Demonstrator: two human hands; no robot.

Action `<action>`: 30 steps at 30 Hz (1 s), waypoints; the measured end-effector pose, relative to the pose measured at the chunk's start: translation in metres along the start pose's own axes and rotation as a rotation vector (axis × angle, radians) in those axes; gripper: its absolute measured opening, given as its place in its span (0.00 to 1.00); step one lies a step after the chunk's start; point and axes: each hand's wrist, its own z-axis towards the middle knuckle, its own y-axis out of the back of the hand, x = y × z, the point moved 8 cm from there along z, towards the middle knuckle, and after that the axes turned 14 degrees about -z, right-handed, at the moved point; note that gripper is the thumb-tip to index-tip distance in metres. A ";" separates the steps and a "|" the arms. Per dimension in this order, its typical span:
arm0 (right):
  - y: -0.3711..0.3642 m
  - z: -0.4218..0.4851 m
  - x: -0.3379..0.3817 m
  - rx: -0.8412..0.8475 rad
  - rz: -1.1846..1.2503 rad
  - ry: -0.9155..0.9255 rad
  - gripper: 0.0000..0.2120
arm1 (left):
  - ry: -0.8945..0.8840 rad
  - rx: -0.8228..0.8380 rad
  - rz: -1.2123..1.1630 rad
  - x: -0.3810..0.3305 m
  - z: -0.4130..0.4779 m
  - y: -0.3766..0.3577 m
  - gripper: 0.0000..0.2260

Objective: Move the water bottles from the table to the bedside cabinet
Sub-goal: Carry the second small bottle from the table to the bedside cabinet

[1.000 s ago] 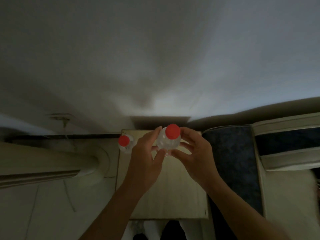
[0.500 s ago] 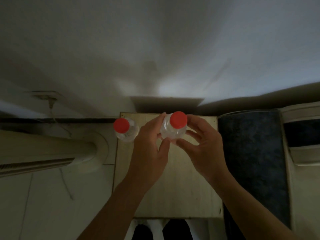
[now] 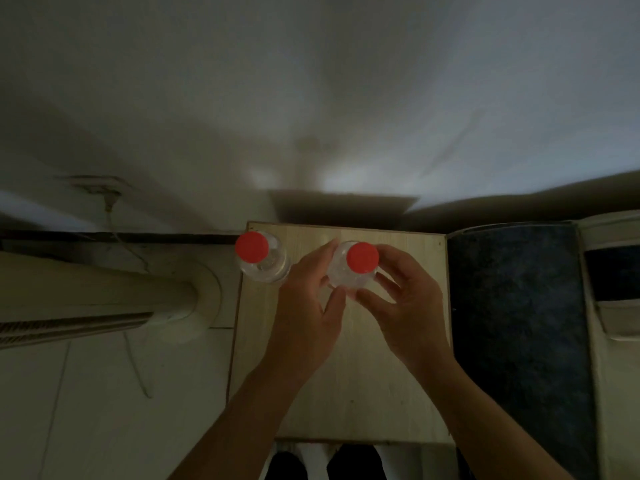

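Your left fingers [image 3: 323, 261] curl against the nine-o'clock side of a clear bottle [image 3: 346, 280], thumb under its six-o'clock edge. Your right fingers [image 3: 394, 261] wrap the three-o'clock side, thumb coming in at five o'clock. Both sets are half closed round that one bottle, neither flat nor a fist. Its red cap [image 3: 362, 257] faces straight up at you, so it is upright; whether its base touches the wood below cannot be told from this angle.

Your left hand [image 3: 304, 317] and right hand [image 3: 408, 313] come in on bare forearms from six o'clock.

At nine o'clock of the held bottle, just beside your left knuckles, a second bottle [image 3: 268, 268] stands upright with a red cap, at the ten-o'clock corner of the cabinet [image 3: 363, 393], whose top is pale wood.

Further out, a dark blue surface [image 3: 516, 306] lies against the cabinet's three-o'clock edge. At nine o'clock a cream cylinder [image 3: 86, 292] lies over the pale floor, with a thin cord [image 3: 133, 355] beside it. At twelve o'clock is a dim wall [image 3: 311, 98].
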 end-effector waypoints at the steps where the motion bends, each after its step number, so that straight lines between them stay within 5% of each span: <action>1: -0.001 0.000 -0.001 0.003 -0.001 -0.003 0.28 | -0.001 -0.005 0.000 0.000 0.000 0.000 0.25; 19: 0.027 -0.009 0.033 -0.016 0.009 -0.033 0.28 | 0.044 0.018 -0.032 -0.046 -0.015 0.009 0.25; 30: 0.109 -0.031 0.152 -0.014 0.054 0.066 0.26 | -0.036 -0.058 0.053 -0.201 -0.031 0.037 0.24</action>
